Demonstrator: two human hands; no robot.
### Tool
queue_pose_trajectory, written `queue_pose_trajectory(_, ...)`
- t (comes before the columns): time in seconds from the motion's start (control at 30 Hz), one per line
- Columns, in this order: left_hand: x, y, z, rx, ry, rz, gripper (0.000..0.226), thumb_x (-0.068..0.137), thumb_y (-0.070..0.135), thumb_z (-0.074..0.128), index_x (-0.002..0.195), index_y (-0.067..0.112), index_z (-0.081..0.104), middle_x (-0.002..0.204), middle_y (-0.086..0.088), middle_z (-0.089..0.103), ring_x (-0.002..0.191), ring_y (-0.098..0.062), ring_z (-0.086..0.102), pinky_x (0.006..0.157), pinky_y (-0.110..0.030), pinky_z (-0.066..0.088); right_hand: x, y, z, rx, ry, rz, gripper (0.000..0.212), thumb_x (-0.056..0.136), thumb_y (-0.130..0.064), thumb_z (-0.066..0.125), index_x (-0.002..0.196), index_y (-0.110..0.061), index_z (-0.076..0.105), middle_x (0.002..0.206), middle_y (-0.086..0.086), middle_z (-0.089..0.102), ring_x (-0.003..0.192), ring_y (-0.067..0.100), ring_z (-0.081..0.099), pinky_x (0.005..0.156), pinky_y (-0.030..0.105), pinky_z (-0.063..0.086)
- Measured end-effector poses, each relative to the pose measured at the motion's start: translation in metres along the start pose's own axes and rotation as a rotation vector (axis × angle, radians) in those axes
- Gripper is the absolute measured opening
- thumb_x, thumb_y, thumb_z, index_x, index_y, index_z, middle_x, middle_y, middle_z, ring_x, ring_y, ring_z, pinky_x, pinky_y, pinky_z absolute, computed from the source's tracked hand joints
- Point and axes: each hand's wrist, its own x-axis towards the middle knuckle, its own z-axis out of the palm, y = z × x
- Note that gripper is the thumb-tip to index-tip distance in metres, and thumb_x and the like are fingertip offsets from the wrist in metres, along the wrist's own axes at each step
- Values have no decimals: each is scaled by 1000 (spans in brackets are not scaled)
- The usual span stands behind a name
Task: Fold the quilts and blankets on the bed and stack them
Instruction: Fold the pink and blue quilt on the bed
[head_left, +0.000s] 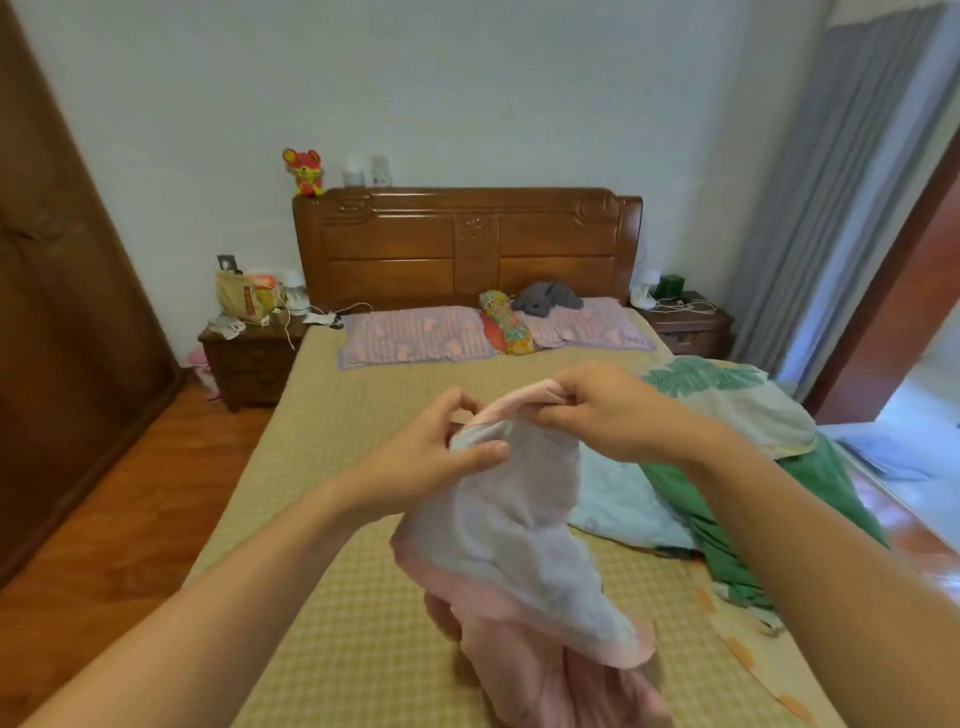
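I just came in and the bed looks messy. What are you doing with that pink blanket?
A person is folding bedding. Both hands hold up the pink blanket over the bed: the left hand pinches its top edge, and the right hand grips the edge beside it. The rest hangs down, bunched. A green quilt lies rumpled on the right side of the bed, not yet folded.

Pink blanket (524, 571) btm cut off by frame edge; nightstand (244, 358) clutter indistinct.
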Motion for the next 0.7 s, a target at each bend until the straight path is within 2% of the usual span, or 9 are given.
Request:
queue_pose_trajectory(0.07, -5, 26, -3, 154, -113, -16, 13, 93, 32, 72, 101, 26, 64, 78, 6, 66, 66, -1, 58, 60, -18, 44, 2, 7, -11, -54, 69, -1, 27, 92, -30, 68, 74, -10, 69, 60, 3, 59, 53, 6, 44, 51, 24, 31)
queue_pose_trajectory(0.13, -2, 43, -15, 525, -100, 13, 6, 96, 28, 69, 90, 26, 68, 68, 10, 61, 60, 2, 55, 60, -20, 40, 0, 14, -19, -96, 10, 11, 29, 87, -40, 73, 73, -14, 69, 61, 5, 59, 54, 9, 48, 52, 26, 35)
queue_pose_trajectory(0.2, 0, 62, -38, 746, 135, 81, 11, 96, 20, 67, 97, 26, 76, 72, 14, 63, 68, 1, 59, 65, -20, 42, -8, 19, -18, -4, -257, 50, 25, 85, -43, 76, 76, -21, 67, 67, -3, 60, 59, 5, 55, 54, 23, 46)
queue_pose_trajectory(0.27, -6, 82, -60, 757, 386, 198, 21, 93, 10, 65, 103, 24, 76, 85, 10, 69, 82, -10, 66, 72, -27, 51, -15, 26, -2, -49, -526, 77, 14, 86, -33, 76, 80, -28, 65, 71, -12, 61, 60, -4, 58, 57, 13, 48)
queue_pose_trajectory(0.37, -20, 105, -80, 686, 704, 283, 21, 93, 5, 62, 105, 17, 74, 93, 5, 68, 86, -17, 62, 74, -31, 49, -21, 49, 31, -282, -629, 134, 30, 90, -27, 70, 64, -26, 57, 50, -16, 47, 43, -4, 45, 49, 11, 34)
queue_pose_trajectory(0.43, -24, 108, -91, 726, 836, 192, 17, 92, 7, 58, 99, 15, 72, 91, 0, 67, 84, -20, 59, 71, -32, 43, -18, 71, 37, -189, -479, 202, 36, 94, -22, 61, 59, -24, 54, 54, -14, 49, 52, 0, 43, 57, 24, 36)
queue_pose_trajectory(0.57, -45, 79, -119, 857, 909, -219, 13, 96, 17, 51, 86, 20, 59, 92, -10, 65, 86, -36, 60, 68, -39, 43, 10, 74, -32, 45, 63, 295, 20, 95, -15, 51, 83, -7, 65, 92, 14, 65, 82, 24, 61, 76, 38, 51)
queue_pose_trajectory(0.63, -50, 73, -123, 966, 880, -304, 12, 96, 21, 52, 89, 23, 61, 93, -10, 65, 90, -42, 63, 68, -40, 46, 22, 48, -89, 141, 489, 220, 20, 91, -20, 52, 75, -11, 58, 80, 15, 57, 71, 25, 55, 64, 43, 51)
queue_pose_trajectory(0.7, -40, 82, -119, 967, 948, -265, 14, 97, 21, 48, 92, 24, 61, 93, -12, 64, 88, -42, 62, 68, -41, 46, 22, 8, -137, 298, 858, 59, 23, 95, -18, 42, 73, -12, 46, 73, 8, 44, 63, 19, 40, 57, 36, 34)
